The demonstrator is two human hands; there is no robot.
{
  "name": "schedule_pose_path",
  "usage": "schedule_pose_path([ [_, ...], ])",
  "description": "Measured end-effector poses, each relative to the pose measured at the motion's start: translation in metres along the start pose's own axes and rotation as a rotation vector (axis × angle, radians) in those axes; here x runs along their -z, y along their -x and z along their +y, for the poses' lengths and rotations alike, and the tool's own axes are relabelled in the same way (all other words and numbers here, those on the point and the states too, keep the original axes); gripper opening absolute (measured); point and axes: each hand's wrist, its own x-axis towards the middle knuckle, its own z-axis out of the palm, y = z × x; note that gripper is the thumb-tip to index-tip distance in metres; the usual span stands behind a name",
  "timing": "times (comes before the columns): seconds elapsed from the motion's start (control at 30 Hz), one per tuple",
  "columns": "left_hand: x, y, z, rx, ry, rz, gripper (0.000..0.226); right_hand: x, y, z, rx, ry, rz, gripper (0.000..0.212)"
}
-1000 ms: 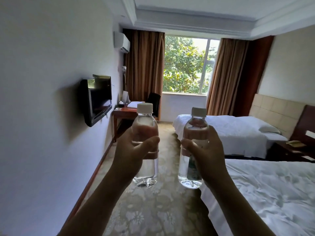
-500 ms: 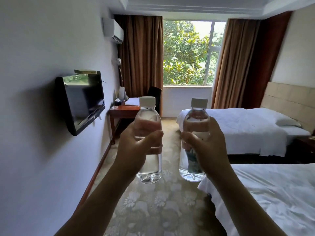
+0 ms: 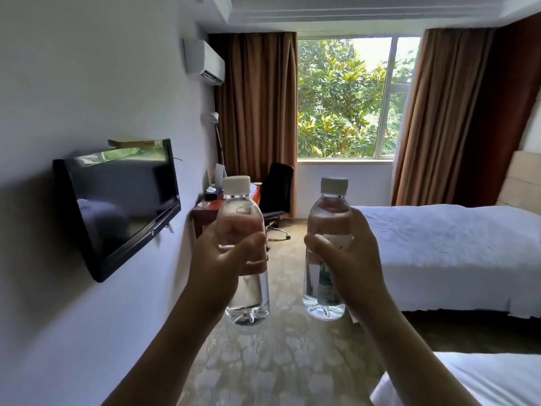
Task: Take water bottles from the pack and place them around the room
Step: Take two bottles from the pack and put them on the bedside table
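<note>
We hold two water bottles upright mid-air, left bottle (image 3: 247, 259) in left hand (image 3: 225, 259), right bottle (image 3: 326, 253) in right hand (image 3: 348, 259), fingers wrapped round each, apart, carpet aisle (image 3: 281, 356) open ahead between wall TV (image 3: 120, 206) and two beds (image 3: 448, 247), table (image 3: 209, 210) beyond.

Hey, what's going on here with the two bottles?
A person is carrying water through a hotel-style room. The left hand grips one capped water bottle and the right hand grips another bottle, both upright and held out in front. Neither is set down yet. Ahead are a wooden desk by the window and a white bed on the right.
</note>
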Motion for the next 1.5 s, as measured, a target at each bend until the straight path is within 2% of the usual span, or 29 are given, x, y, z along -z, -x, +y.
schedule_pose_path([
  [0.17, 0.000, -0.090, -0.066, -0.007, 0.010, -0.014, 0.026, -0.029, -0.080, 0.072, -0.015, 0.024, 0.000, 0.063],
  [0.27, 0.004, -0.153, -0.112, -0.034, 0.016, -0.029, 0.039, -0.053, -0.133, 0.118, -0.019, 0.032, 0.007, 0.059],
  [0.5, 0.015, -0.321, -0.204, -0.009, 0.025, -0.045, 0.045, -0.122, -0.281, 0.205, -0.015, 0.062, 0.020, 0.049],
  [0.6, 0.015, -0.383, -0.232, -0.018, 0.036, -0.044, 0.045, -0.142, -0.338, 0.235, 0.023, 0.078, 0.031, 0.038],
  [0.87, -0.006, -0.507, -0.309, 0.021, 0.079, -0.072, 0.037, -0.168, -0.449, 0.318, 0.040, 0.093, 0.049, 0.036],
  [1.03, -0.040, -0.579, -0.358, 0.031, 0.097, -0.104, 0.043, -0.161, -0.520, 0.381, 0.036, 0.096, 0.072, 0.043],
  [1.2, -0.095, -0.659, -0.400, -0.006, 0.050, -0.153, 0.057, -0.137, -0.601, 0.431, 0.079, 0.117, 0.109, 0.037],
  [1.37, -0.158, -0.717, -0.427, -0.011, 0.113, -0.223, 0.026, -0.092, -0.654, 0.459, 0.121, 0.151, 0.187, 0.042],
  [1.5, -0.233, -0.747, -0.445, 0.032, 0.232, -0.346, 0.015, -0.031, -0.673, 0.477, 0.094, 0.286, 0.326, 0.038],
])
